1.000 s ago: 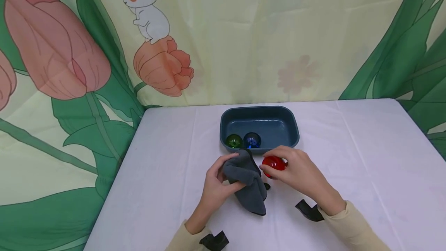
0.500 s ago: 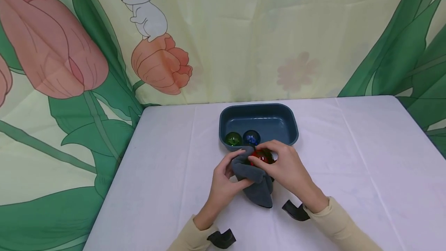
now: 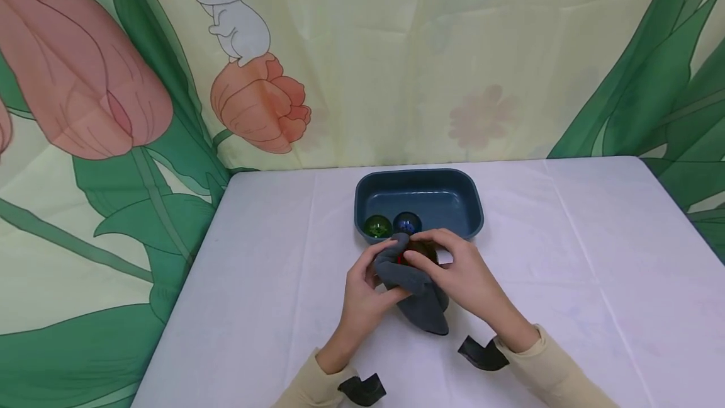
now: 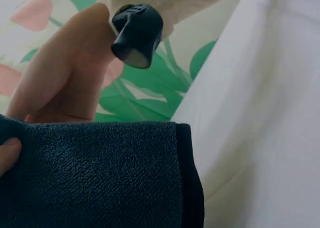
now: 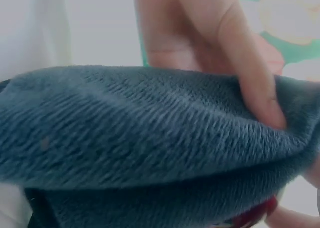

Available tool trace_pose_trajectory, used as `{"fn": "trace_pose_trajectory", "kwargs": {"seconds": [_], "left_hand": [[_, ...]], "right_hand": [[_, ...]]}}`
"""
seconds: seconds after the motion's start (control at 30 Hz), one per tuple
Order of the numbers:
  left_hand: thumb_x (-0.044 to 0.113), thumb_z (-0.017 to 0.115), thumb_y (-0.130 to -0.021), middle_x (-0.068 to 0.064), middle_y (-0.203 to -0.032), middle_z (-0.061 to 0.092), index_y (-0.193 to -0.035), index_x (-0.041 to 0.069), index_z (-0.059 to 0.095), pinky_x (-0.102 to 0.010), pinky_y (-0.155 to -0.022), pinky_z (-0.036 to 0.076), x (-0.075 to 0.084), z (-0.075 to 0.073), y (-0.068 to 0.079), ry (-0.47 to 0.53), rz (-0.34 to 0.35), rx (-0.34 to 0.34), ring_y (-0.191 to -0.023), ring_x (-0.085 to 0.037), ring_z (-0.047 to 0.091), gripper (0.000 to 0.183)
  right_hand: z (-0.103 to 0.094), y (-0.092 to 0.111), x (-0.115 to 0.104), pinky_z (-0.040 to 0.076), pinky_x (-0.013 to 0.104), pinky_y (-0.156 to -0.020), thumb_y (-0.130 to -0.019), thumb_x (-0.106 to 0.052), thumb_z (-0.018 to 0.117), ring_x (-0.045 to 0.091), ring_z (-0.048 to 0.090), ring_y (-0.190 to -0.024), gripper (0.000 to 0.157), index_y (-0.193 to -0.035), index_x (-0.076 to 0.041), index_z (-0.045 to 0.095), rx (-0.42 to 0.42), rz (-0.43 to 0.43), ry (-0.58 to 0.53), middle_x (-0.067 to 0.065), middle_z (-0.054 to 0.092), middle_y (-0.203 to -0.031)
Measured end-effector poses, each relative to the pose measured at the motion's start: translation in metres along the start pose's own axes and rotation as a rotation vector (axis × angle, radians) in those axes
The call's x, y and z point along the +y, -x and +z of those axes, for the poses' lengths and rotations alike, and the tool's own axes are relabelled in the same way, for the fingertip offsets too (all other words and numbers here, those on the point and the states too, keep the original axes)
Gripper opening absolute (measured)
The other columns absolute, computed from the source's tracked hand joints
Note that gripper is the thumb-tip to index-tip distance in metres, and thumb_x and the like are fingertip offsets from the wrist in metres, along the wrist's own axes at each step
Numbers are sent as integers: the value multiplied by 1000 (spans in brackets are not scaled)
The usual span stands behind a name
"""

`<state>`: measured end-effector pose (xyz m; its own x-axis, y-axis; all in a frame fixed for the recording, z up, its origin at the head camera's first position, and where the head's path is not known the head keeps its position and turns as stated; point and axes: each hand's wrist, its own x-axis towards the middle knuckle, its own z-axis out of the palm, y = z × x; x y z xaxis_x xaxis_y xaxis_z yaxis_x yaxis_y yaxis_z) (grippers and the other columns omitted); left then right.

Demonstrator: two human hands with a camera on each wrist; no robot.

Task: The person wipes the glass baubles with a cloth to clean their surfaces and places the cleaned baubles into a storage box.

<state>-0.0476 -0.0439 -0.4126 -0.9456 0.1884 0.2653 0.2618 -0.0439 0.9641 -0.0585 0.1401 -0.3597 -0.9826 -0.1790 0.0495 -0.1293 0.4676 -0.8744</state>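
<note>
Red ball (image 3: 428, 250): partly hidden by grey cloth (image 3: 421, 310) and right hand (image 3: 470, 276) (a blurred sliver in the right wrist view). Grey cloth: cut by left wrist view's lower edge. White animal print (image 3: 243, 30): head cropped above.

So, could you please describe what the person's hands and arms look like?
The left hand and right hand are bare, with no gloves showing. Both arms wear plain beige sleeves. On each sleeve's inner side, near its end, sits a short, curved black piece; no cables show in the head view.
</note>
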Motion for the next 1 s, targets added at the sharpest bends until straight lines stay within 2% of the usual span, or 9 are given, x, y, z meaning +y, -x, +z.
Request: {"fn": "trace_pose_trajectory", "kwargs": {"seconds": [0.1,0.23,0.47,0.6,0.77,1.0], "left_hand": [[-2,80,-79,-11,-140,57,-136,10,56,-28,-93,55,2,-2,-2,-12,-2,3,-121,-23,62,63],[-2,80,-79,-10,-138,59,-136,10,57,-28,-93,55,3,-4,-4,-47,9,7,-118,-24,63,62],[0,82,-78,-8,-138,58,-135,13,60,-30,-100,52,6,-5,-6,-87,26,12,-122,-24,60,62],[3,84,-77,-3,-137,59,-135,18,62,-30,-104,48,9,-4,-6,-116,-6,37,-125,-20,57,64],[1,83,-76,-1,-136,60,-136,19,61,-30,-108,45,11,-4,-6,-104,-40,43,-126,-18,55,67],[-3,82,-75,-6,-136,60,-135,15,60,-28,-106,46,12,-4,-7,-56,-54,39,-124,-19,59,67]], "right_hand": [[-3,1,1,58,43,-88,-94,-32,69,27,61,-116,39,-128,-14,65,-52,-18,-70,6,64,-124],[-7,1,3,57,40,-90,-98,-15,63,32,58,-121,39,-136,-9,59,-116,-64,-163,12,60,-129],[-12,2,6,57,35,-92,-92,3,59,34,57,-118,46,-137,-7,56,-154,-135,-237,14,56,-132],[-16,2,10,56,33,-93,-90,6,62,38,56,-119,50,-138,-6,55,-173,-167,-252,15,53,-137],[-19,1,15,56,33,-94,-88,5,67,41,54,-121,54,-139,-5,53,-209,-180,-273,16,50,-140],[-24,1,18,55,30,-95,-89,-1,71,31,56,-125,55,-140,-7,51,-236,-147,-323,14,50,-141]]}}
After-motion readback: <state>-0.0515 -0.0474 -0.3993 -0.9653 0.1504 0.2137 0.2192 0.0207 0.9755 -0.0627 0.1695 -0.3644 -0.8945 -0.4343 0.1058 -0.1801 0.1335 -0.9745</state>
